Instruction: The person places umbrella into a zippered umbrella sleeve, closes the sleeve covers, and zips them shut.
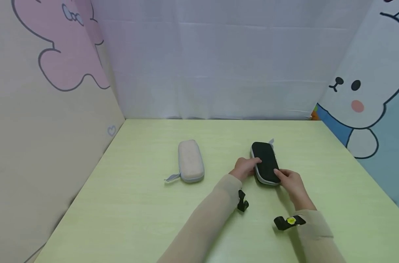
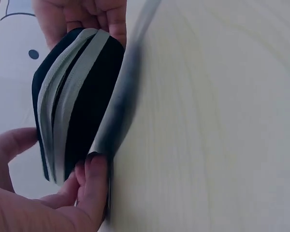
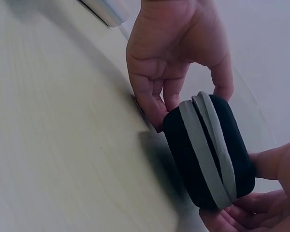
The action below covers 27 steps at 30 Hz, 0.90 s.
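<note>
Black case (image 1: pixel 265 160) clamped between left grip (image 1: pixel 244 167) and right grip (image 1: pixel 292 184)

Thumbs (image 1: pixel 281 175) pressed its top, fingers (image 3: pixel 147 99) lay beneath; uneven pressure could have let it slip onto the worktop (image 1: pixel 120 219) under the grips. Farther off, left of both, the pale case (image 1: pixel 191 160) lay untouched.

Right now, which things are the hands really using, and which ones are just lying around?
Being used:
- the black case, held between both hands
- the left hand, gripping one side
- the right hand, gripping the other side

Just lying around:
- the pale case, flat on the table, with no hand touching it
</note>
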{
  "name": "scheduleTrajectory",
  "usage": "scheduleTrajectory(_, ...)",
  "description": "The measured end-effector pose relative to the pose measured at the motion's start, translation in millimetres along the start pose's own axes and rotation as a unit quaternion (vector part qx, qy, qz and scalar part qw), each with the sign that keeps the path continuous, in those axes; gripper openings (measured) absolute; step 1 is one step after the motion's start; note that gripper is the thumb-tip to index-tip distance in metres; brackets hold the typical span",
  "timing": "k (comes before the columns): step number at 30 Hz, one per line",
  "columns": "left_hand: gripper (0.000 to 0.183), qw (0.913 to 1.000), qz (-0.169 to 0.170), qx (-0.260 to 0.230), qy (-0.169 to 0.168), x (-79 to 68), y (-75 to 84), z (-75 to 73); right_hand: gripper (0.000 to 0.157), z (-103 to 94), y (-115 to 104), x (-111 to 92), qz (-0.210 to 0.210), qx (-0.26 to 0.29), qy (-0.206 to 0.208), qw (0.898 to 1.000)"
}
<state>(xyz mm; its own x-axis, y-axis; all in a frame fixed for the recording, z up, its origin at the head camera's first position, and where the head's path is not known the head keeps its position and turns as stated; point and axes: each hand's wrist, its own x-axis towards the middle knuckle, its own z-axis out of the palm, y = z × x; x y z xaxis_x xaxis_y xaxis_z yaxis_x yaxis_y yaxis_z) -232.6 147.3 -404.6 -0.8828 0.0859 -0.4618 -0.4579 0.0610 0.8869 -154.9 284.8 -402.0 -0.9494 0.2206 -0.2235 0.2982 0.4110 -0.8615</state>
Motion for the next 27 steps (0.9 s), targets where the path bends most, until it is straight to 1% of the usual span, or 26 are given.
scheduleTrajectory(2,0.037,0.9987,-0.011,-0.048,-0.009,-2.2,1.6,0.7,0.065,-0.4,-1.3,-1.7,-0.005,0.006,0.0,1.0)
scheduleTrajectory(3,0.038,0.9977,-0.015,-0.065,-0.011,-3.7,2.8,0.7,0.065,-0.6,-2.5,-2.7,-0.007,0.008,-0.001,1.0)
scheduleTrajectory(7,0.048,0.9929,-0.019,-0.115,-0.025,-5.2,6.4,0.4,0.065,-1.5,-10.2,-7.4,-0.019,0.012,0.004,1.0)
scheduleTrajectory(10,0.055,0.9923,-0.014,-0.12,-0.027,-6.0,8.7,0.3,0.065,-2.5,-16.4,-9.9,-0.026,0.011,0.009,1.0)
scheduleTrajectory(14,0.051,0.9934,-0.013,-0.113,-0.019,-5.9,9.2,-0.9,0.063,-1.3,-22.7,-12.5,-0.033,0.006,0.02,0.999)
scheduleTrajectory(17,0.045,0.9907,-0.011,-0.132,-0.03,-3.4,7.4,-4.5,0.063,-0.1,-23.7,-13.6,-0.038,0.003,0.025,0.999)
scheduleTrajectory(19,0.043,0.9883,-0.009,-0.146,-0.043,-1.4,6.2,-7.5,0.066,-1.5,-21.1,-11.8,-0.042,0.005,0.026,0.999)
scheduleTrajectory(20,0.042,0.9874,-0.008,-0.15,-0.049,-0.7,6.0,-8.6,0.068,-3.1,-17.8,-8.7,-0.039,0.012,0.032,0.999)
scheduleTrajectory(22,0.04,0.9858,-0.005,-0.156,-0.062,0.4,5.8,-10.6,0.066,-7.5,-11.4,-1.8,-0.032,0.031,0.053,0.998)
scheduleTrajectory(24,0.039,0.9839,-0.002,-0.161,-0.078,1.5,5.7,-12.1,0.06,-12.4,-6.5,6.1,-0.021,0.046,0.083,0.995)
scheduleTrajectory(26,0.036,0.9829,0.001,-0.159,-0.094,1.8,5.8,-13.1,0.052,-17.1,-5.6,11.4,-0.029,0.053,0.106,0.993)
scheduleTrajectory(27,0.035,0.9825,0.002,-0.157,-0.101,1.9,5.7,-13.8,0.048,-19.1,-7.6,12.4,-0.037,0.047,0.112,0.992)
